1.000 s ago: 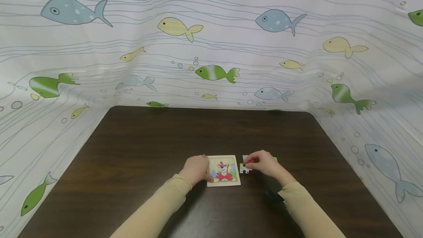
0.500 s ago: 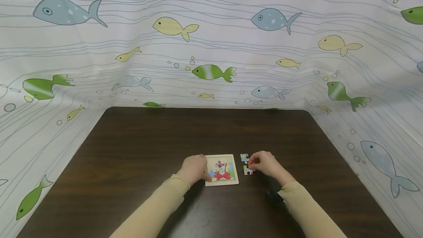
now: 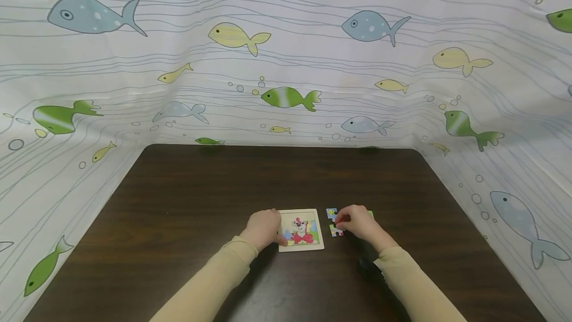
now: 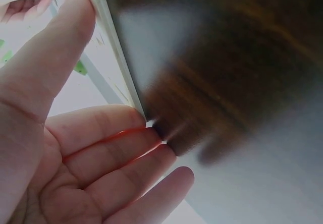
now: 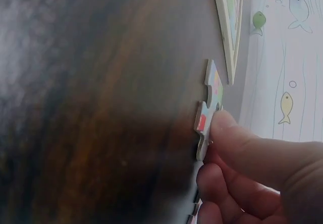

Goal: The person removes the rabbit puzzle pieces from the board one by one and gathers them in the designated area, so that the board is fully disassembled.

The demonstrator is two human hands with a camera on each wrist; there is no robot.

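Observation:
A square wooden puzzle frame [image 3: 301,213] with a partly assembled animal picture lies on the dark table. My left hand [image 3: 262,229] rests along its left side, thumb over the near left part and index fingertip at the far corner; in the left wrist view its fingers [image 4: 121,168] are nearly straight. To the right of the frame, my right hand [image 3: 359,222] pinches a small jigsaw piece [image 3: 336,231] low over the table. The right wrist view shows the thumb on this notched piece [image 5: 203,123], its index fingertip partly hidden behind. A blue jigsaw piece [image 3: 331,213] lies just beyond.
Behind the right hand a green jigsaw piece [image 3: 371,212] peeks out, mostly hidden. A dark object [image 3: 367,266] shows under the right wrist. White fish-patterned sheeting [image 3: 286,53] rises at the back and both sides of the brown table [image 3: 214,178].
The right fingertips and the pinched piece have moved slightly right, away from the frame, uncovering more of the blue piece. The left hand stays at the frame.

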